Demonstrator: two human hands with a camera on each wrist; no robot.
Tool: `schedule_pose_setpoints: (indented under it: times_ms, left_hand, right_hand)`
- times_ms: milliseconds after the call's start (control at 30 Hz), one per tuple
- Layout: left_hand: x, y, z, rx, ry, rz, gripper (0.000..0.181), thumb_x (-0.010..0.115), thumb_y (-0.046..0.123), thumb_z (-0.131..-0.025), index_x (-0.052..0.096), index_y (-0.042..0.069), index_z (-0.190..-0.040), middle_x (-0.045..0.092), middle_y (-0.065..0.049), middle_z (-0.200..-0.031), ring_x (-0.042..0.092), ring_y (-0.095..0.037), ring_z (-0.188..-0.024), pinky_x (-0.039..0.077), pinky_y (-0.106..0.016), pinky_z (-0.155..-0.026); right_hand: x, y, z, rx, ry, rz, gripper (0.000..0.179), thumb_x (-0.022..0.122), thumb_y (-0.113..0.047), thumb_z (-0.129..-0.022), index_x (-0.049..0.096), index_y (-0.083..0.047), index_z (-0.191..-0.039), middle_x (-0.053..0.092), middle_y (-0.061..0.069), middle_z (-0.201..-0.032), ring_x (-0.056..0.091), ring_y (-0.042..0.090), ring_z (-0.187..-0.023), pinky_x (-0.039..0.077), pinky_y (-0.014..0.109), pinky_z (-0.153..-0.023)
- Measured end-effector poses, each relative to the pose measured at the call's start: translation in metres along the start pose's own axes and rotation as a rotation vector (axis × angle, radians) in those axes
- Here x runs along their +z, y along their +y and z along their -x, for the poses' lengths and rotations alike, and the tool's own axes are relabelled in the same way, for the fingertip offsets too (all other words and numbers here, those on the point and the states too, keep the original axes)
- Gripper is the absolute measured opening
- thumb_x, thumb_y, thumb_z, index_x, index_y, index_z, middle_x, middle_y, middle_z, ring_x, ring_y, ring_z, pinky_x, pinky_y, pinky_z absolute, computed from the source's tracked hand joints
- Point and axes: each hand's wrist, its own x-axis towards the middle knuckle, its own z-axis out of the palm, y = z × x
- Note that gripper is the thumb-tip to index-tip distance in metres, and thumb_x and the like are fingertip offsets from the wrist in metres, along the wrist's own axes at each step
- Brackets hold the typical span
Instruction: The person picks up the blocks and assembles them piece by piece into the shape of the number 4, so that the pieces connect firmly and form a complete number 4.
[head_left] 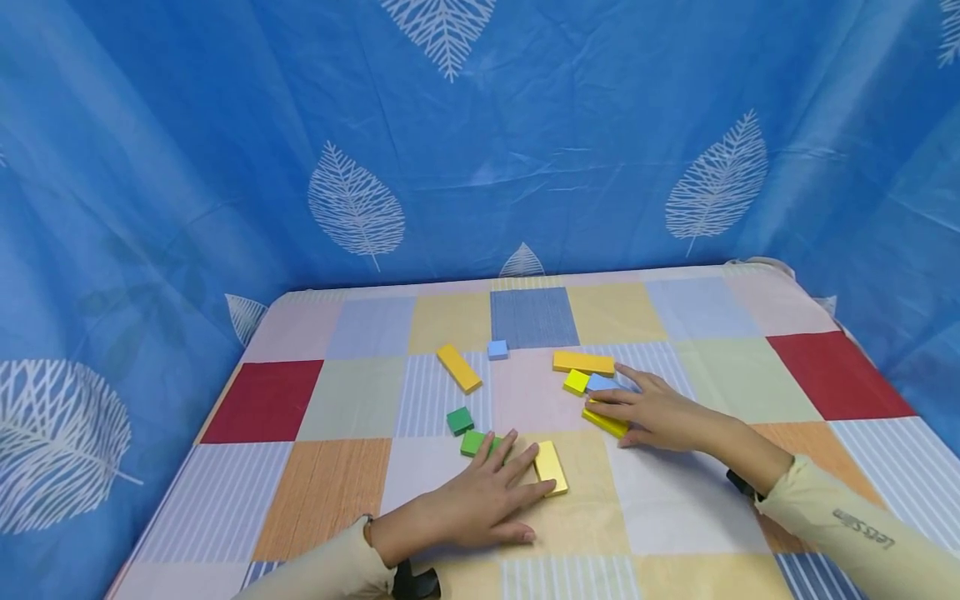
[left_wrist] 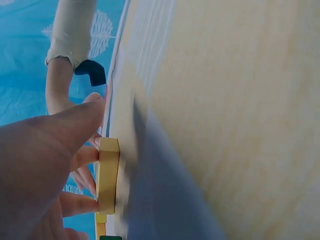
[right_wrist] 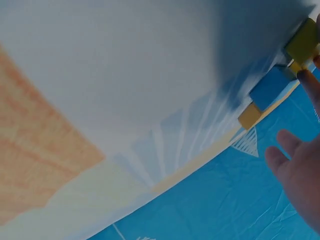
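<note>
With fingers spread, my left hand [head_left: 483, 500] lies low over the cloth, its fingertips touching a pale yellow block [head_left: 553, 469] and partly covering a green block [head_left: 471, 443]. The left wrist view shows fingertips against the side of that pale yellow block [left_wrist: 107, 175]. My right hand [head_left: 663, 414] reaches over a blue block [head_left: 600, 382] and a yellow block [head_left: 606, 423], hiding part of both. Its fingers are extended. In the right wrist view, a finger touches near the blue block [right_wrist: 272, 87]; the hand is partly cut off there.
A small bright yellow block [head_left: 576, 382] and an orange-yellow block [head_left: 583, 363] lie beside the right hand. Farther left are another orange-yellow block [head_left: 459, 368], a small blue block [head_left: 498, 350] and a dark green block [head_left: 460, 421]. A blue leaf-print curtain [head_left: 525, 192] surrounds the patchwork-covered table [head_left: 697, 508].
</note>
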Motion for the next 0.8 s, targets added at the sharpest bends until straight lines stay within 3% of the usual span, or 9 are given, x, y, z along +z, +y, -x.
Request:
schedule_pose_setpoints:
  times_ms: [267,467,633,800]
  left_hand:
    - [0.001,0.004,-0.001,0.065,-0.018,0.006,0.059,0.034,0.056,-0.092,0.027,0.030,-0.144,0.014,-0.012,-0.153,0.009,-0.045,-0.137,0.016,-0.062,-0.105]
    - [0.003,0.009,0.002,0.098,-0.015,0.013,0.057,0.032,0.057,-0.092,0.028,0.032,-0.143,0.014,-0.009,-0.153,0.010,-0.044,-0.137,0.017,-0.061,-0.105]
    - [0.003,0.010,0.003,0.117,-0.014,0.016,0.057,0.033,0.056,-0.092,0.029,0.031,-0.143,0.016,-0.009,-0.153,0.011,-0.044,-0.137,0.017,-0.061,-0.105]
    - [0.003,0.010,0.004,0.123,-0.009,-0.007,0.057,0.032,0.056,-0.092,0.029,0.031,-0.143,0.016,-0.010,-0.153,0.012,-0.045,-0.137,0.018,-0.061,-0.105]
  right_hand:
    - [0.002,-0.011,-0.006,0.003,0.060,0.030,0.063,0.064,-0.044,-0.078,0.049,-0.017,-0.133,0.050,0.007,-0.132,0.032,0.047,-0.126,0.031,0.063,-0.094]
    - [-0.001,-0.018,-0.006,0.025,0.034,0.028,0.059,0.065,-0.036,-0.082,0.046,-0.018,-0.135,0.048,0.008,-0.131,0.037,0.043,-0.121,0.033,0.062,-0.092]
    - [0.003,-0.020,-0.008,-0.006,0.092,0.063,0.056,0.065,-0.034,-0.082,0.049,-0.017,-0.132,0.051,0.007,-0.126,0.043,0.039,-0.115,0.036,0.058,-0.089]
    - [0.008,-0.023,-0.012,0.022,0.127,0.063,0.058,0.066,-0.041,-0.080,0.052,-0.016,-0.130,0.052,0.005,-0.123,0.044,0.035,-0.112,0.036,0.055,-0.090]
